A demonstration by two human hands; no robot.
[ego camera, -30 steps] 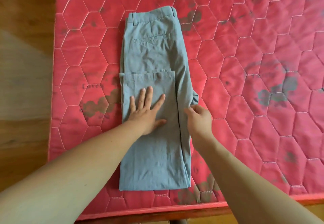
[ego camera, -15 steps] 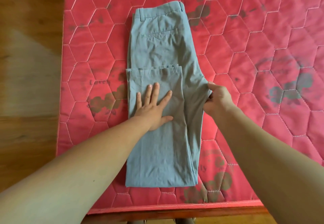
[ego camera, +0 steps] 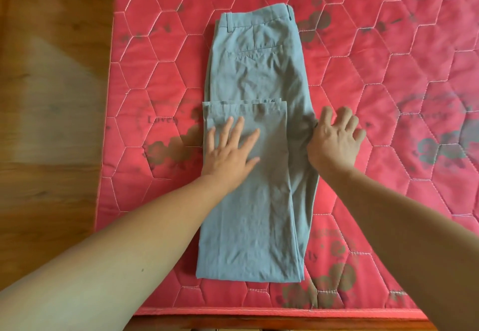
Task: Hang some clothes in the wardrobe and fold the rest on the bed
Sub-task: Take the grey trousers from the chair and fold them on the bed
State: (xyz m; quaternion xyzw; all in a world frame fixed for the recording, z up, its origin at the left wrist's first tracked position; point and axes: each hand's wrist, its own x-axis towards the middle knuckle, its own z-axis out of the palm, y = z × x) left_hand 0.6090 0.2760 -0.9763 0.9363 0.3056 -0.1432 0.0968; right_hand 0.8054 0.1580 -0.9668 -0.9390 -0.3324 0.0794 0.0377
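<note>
Grey-blue trousers point(ego camera: 259, 71) lie lengthwise on the red quilted mattress point(ego camera: 394, 66), waistband at the far end and the legs folded back up over themselves. My left hand point(ego camera: 230, 152) presses flat on the folded-up leg ends, fingers straight and spread. At the trousers' right edge, my right hand point(ego camera: 334, 141) rests with its bent fingers on the mattress. Its thumb side touches the cloth, and the thumb itself is hidden.
The mattress's left edge and near edge are in view, with wooden floor point(ego camera: 51, 97) to the left. A strip of dark wooden bed frame point(ego camera: 259, 324) shows below the near edge. Bare mattress stretches to the right of the trousers.
My right hand went from the trousers' seam out to the pointed flap at the right edge, pinched it, and now rests there with fingers loosened; the flap no longer sticks out. My left hand stayed flat.
</note>
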